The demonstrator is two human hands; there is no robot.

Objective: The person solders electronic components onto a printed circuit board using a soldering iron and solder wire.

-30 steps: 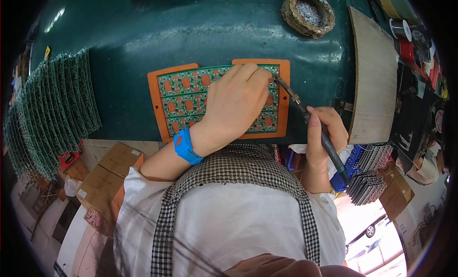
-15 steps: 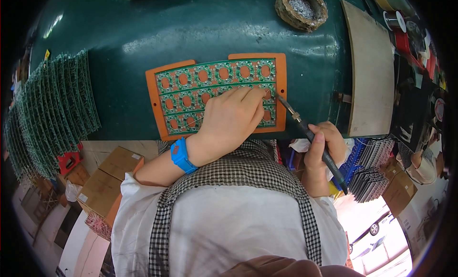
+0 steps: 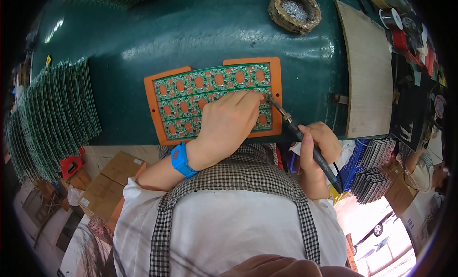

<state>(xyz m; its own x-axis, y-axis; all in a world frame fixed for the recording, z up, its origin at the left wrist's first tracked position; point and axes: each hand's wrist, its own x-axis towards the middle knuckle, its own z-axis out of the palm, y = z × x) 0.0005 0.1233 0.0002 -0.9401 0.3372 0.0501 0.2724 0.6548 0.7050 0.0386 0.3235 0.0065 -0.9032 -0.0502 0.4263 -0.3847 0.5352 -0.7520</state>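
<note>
A green circuit board panel (image 3: 210, 86) with rows of round cut-outs lies in an orange frame (image 3: 152, 105) on the dark green table (image 3: 167, 33). My left hand (image 3: 229, 124), a blue band on its wrist, rests on the panel's lower right part with its fingertips pressed together near the right edge; whether it pinches solder wire I cannot tell. My right hand (image 3: 317, 143) grips a black soldering iron (image 3: 305, 138) like a pen. Its tip touches the board right beside my left fingertips.
A round crusty holder with grey metal (image 3: 295, 9) stands at the table's far edge. A pale wooden board (image 3: 369, 71) lies at the right. Several green boards (image 3: 52, 114) are stacked fanned at the left. Cardboard boxes (image 3: 102, 184) sit below the table, black parts (image 3: 377, 181) at lower right.
My left hand has slid down from the panel's upper right to its lower right part, uncovering the top rows. The soldering iron tip has followed it down.
</note>
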